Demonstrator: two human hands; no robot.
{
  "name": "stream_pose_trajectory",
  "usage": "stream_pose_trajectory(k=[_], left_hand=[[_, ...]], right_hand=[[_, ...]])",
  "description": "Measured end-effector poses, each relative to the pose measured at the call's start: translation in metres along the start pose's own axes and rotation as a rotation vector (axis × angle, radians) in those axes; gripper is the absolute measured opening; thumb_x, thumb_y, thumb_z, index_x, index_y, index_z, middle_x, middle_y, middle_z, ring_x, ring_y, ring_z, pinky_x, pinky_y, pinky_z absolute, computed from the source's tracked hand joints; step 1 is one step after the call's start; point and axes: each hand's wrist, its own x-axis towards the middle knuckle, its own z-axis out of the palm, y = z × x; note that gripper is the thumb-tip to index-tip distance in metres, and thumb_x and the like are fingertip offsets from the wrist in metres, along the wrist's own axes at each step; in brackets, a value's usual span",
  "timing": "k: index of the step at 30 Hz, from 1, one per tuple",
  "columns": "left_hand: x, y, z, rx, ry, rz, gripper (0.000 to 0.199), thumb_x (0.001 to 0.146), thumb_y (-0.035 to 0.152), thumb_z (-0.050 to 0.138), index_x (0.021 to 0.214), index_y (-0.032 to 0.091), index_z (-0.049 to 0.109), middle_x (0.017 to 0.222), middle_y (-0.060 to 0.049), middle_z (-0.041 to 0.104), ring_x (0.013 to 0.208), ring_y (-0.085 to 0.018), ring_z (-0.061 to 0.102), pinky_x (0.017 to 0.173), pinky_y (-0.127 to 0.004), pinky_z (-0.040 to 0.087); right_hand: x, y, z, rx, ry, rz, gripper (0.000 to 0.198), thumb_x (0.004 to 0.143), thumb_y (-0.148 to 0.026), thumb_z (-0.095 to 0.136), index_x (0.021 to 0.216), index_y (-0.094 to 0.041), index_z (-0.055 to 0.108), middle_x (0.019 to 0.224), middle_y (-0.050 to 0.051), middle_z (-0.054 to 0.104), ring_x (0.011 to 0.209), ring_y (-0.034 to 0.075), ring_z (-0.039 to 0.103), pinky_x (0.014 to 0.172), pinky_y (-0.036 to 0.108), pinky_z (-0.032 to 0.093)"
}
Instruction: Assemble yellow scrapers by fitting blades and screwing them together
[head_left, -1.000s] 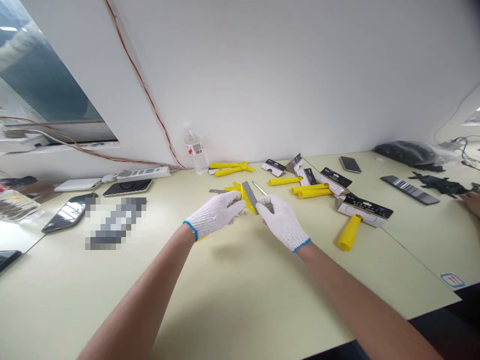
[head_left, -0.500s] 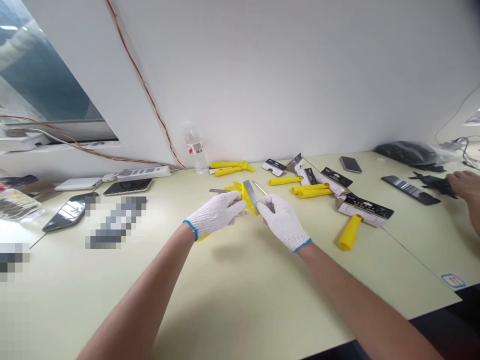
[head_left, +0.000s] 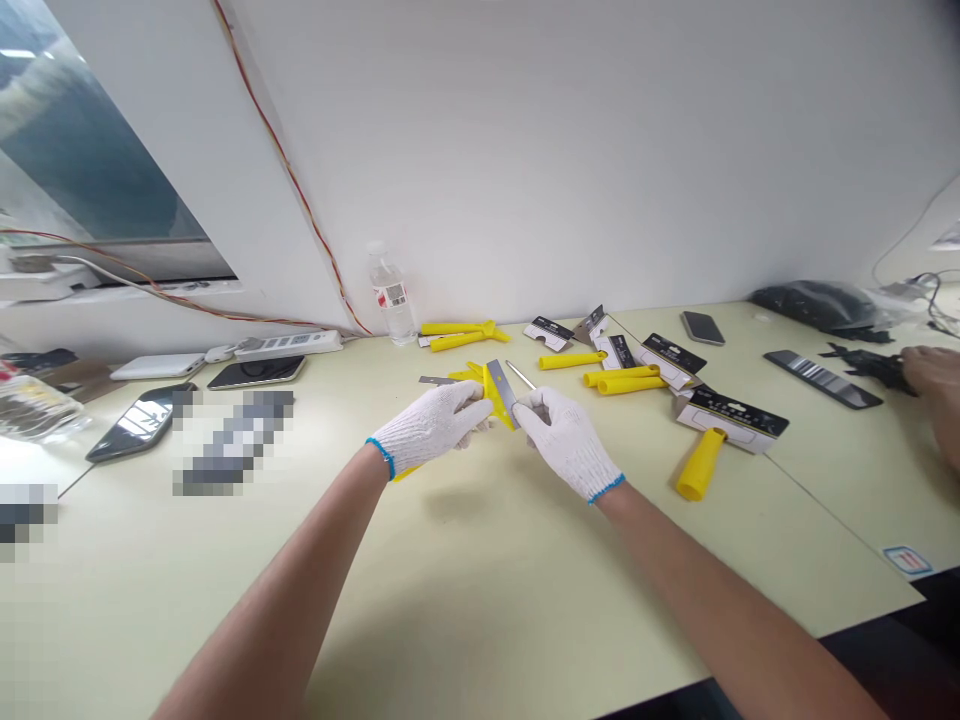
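Note:
My left hand [head_left: 435,425], in a white knitted glove, is closed around a yellow plastic scraper [head_left: 491,400]. Its handle end shows below the wrist. A flat grey metal blade [head_left: 501,388] with holes lies along the scraper's head. My right hand [head_left: 559,435], also gloved, is closed, and its fingertips touch the blade's lower end. From that hand a screwdriver [head_left: 519,374] points up and left, only its thin metal shaft visible. Just beyond my left hand are another narrow blade [head_left: 435,380] and more yellow plastic [head_left: 469,373], partly hidden.
Two yellow scrapers [head_left: 465,335] lie near a water bottle [head_left: 391,300] by the wall. On the right are several yellow handles [head_left: 626,378] with black-and-white cards [head_left: 671,358]. Phones [head_left: 256,371] and a power strip [head_left: 289,344] lie left. Another person's hand [head_left: 934,385] is at far right.
Both of my hands, the scraper and the blade stay almost exactly in place. The other person's hand at far right has shifted slightly.

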Motion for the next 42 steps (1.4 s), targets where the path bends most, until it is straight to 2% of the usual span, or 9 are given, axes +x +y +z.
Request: stream_pose_trajectory(k=[5,8,13,18,22,27,30,38,42], left_hand=[[-0.001,0.001,-0.001,-0.012,-0.014,-0.004,0.03,0.096,0.046,0.05,0.081,0.021,0.052,0.087,-0.001,0.069,0.067,-0.014,0.061,0.066,-0.029,0.049],[-0.001,0.0,-0.002,-0.005,-0.018,-0.005,0.03,0.097,0.046,0.05,0.081,0.021,0.053,0.087,-0.001,0.069,0.067,-0.014,0.061,0.065,-0.028,0.048],[-0.002,0.001,-0.002,-0.001,-0.021,-0.001,0.03,0.098,0.046,0.05,0.082,0.021,0.055,0.086,-0.001,0.069,0.066,-0.014,0.06,0.064,-0.028,0.047],[-0.003,0.001,-0.004,-0.02,-0.037,0.01,0.029,0.097,0.046,0.05,0.083,0.021,0.057,0.087,-0.001,0.069,0.065,-0.013,0.058,0.064,-0.027,0.048],[-0.004,0.002,-0.006,-0.027,-0.054,0.014,0.029,0.097,0.045,0.05,0.084,0.021,0.059,0.088,-0.002,0.068,0.066,-0.013,0.058,0.065,-0.027,0.048],[-0.004,0.0,-0.005,-0.03,-0.073,0.013,0.031,0.096,0.048,0.05,0.085,0.021,0.059,0.091,-0.002,0.066,0.068,-0.014,0.058,0.065,-0.028,0.05],[-0.002,-0.003,-0.005,-0.035,-0.079,0.016,0.03,0.097,0.048,0.049,0.088,0.021,0.06,0.094,-0.002,0.068,0.069,-0.014,0.059,0.065,-0.027,0.051],[-0.001,-0.005,-0.006,-0.005,-0.088,0.041,0.031,0.098,0.049,0.049,0.089,0.021,0.061,0.095,-0.002,0.07,0.068,-0.014,0.061,0.064,-0.028,0.051],[-0.001,-0.007,-0.008,0.005,-0.102,0.032,0.031,0.098,0.049,0.048,0.091,0.021,0.062,0.096,-0.003,0.07,0.07,-0.015,0.062,0.065,-0.029,0.05]], right_hand=[[0.006,0.032,0.083,-0.009,-0.076,0.04,0.072,0.107,-0.047,0.009,0.088,-0.019,0.073,0.081,0.012,0.066,0.094,0.009,0.069,0.062,0.015,0.043],[0.008,0.041,0.104,-0.04,-0.104,0.053,0.066,0.109,-0.047,0.018,0.09,-0.017,0.073,0.083,0.012,0.066,0.093,0.009,0.068,0.066,0.012,0.046],[0.005,0.043,0.1,-0.128,-0.139,0.069,0.051,0.111,-0.053,0.04,0.109,-0.011,0.069,0.099,0.011,0.064,0.089,0.009,0.064,0.078,0.015,0.056],[0.006,0.038,0.1,-0.212,-0.162,0.04,0.051,0.112,-0.048,0.035,0.101,-0.015,0.071,0.1,0.012,0.065,0.092,0.006,0.064,0.083,0.014,0.055],[0.006,0.033,0.101,-0.258,-0.164,0.001,0.054,0.105,-0.057,0.042,0.094,-0.015,0.076,0.091,0.011,0.069,0.099,0.013,0.068,0.074,0.014,0.053],[0.005,0.028,0.102,-0.336,-0.171,-0.013,0.08,0.098,-0.077,0.024,0.078,-0.019,0.076,0.085,0.005,0.07,0.107,0.017,0.068,0.061,0.02,0.044],[0.005,0.025,0.102,-0.381,-0.182,-0.008,0.081,0.093,-0.082,0.026,0.078,-0.02,0.076,0.089,0.005,0.07,0.107,0.019,0.068,0.058,0.024,0.041],[0.003,0.017,0.101,-0.459,-0.226,0.046,0.069,0.087,-0.081,0.047,0.086,-0.02,0.077,0.095,0.008,0.071,0.102,0.022,0.069,0.057,0.026,0.041],[-0.003,0.008,0.102,-0.493,-0.298,0.122,0.05,0.091,-0.064,0.056,0.096,-0.019,0.077,0.093,0.008,0.071,0.086,0.016,0.069,0.064,0.024,0.048]])
